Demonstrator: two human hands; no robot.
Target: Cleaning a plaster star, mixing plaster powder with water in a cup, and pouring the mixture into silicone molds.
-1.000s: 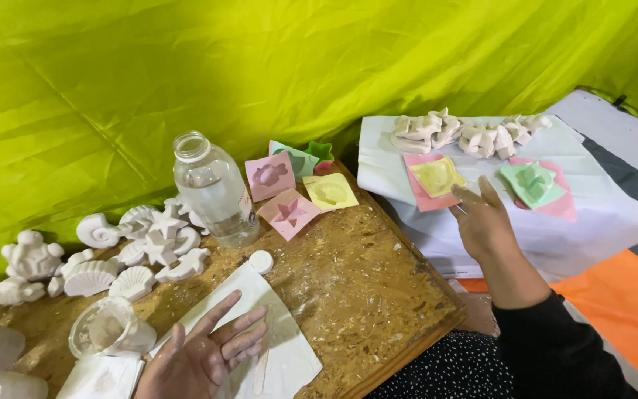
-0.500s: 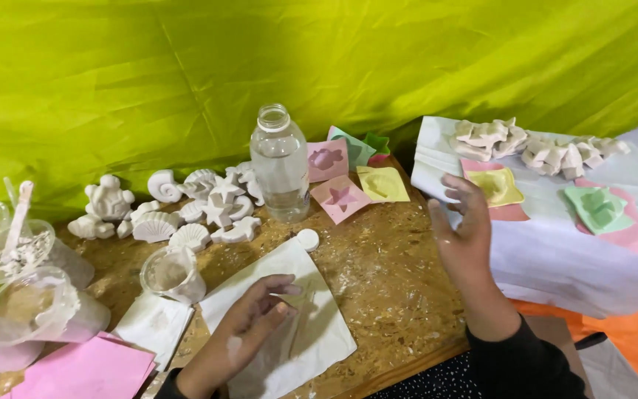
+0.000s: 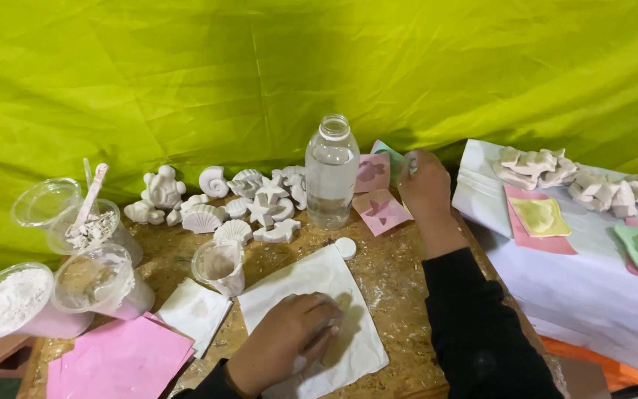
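The paper is a white, soft, slightly creased square sheet, and it lies flat on the rough chipboard table directly under the left hand. This hand presses on it palm down with the fingers curled loosely; it grips nothing. The right hand is stretched far forward, with its fingers closed around the edge of a thin green mould.

Half a second ago the right hand was more to the right, near the white cloth, and the left hand lay more open on the paper.

Just beside the right hand are two pink moulds and one clear plastic bottle, open at the top; its small round white cap lies between the two hands. Left of the bottle is a group of white plaster shells and stars, too many to count well. Beyond the left hand stand five clear cups, some with white powder. One pink sheet lies to its left.
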